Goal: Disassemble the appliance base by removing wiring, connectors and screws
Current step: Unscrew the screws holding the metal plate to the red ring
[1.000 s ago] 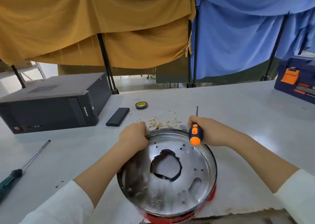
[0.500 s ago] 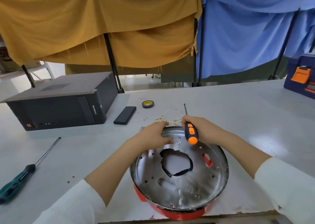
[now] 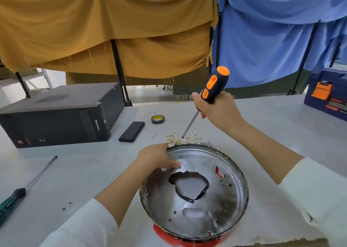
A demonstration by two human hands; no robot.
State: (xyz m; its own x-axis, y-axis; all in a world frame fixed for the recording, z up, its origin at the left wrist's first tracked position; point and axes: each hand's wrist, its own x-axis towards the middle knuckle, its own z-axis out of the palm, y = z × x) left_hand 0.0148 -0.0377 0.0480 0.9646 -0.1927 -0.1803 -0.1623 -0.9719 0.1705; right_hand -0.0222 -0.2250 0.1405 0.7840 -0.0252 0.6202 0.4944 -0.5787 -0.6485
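Observation:
The round metal appliance base (image 3: 221,196), silver inside with a red rim underneath, lies on the table in front of me. A black-edged hole (image 3: 188,187) is cut in its middle. My left hand (image 3: 156,157) rests on the base's far left rim, its fingertips touching a small screw (image 3: 182,163) on the plate. My right hand (image 3: 217,108) grips an orange-and-black screwdriver (image 3: 212,89), raised above the table with its tip pointing down at a pile of loose wires with brass connectors (image 3: 183,138) just beyond the base.
A black computer case (image 3: 58,115) stands at the left. A black flat device (image 3: 131,131) and a tape roll (image 3: 157,119) lie behind the wires. A green-handled screwdriver (image 3: 20,190) lies at the near left. A blue toolbox (image 3: 326,93) sits at the far right.
My right hand has lifted the screwdriver off the base rim and turned it upright, tip down. My left hand has slid its fingertips inward onto the plate. The base has turned slightly.

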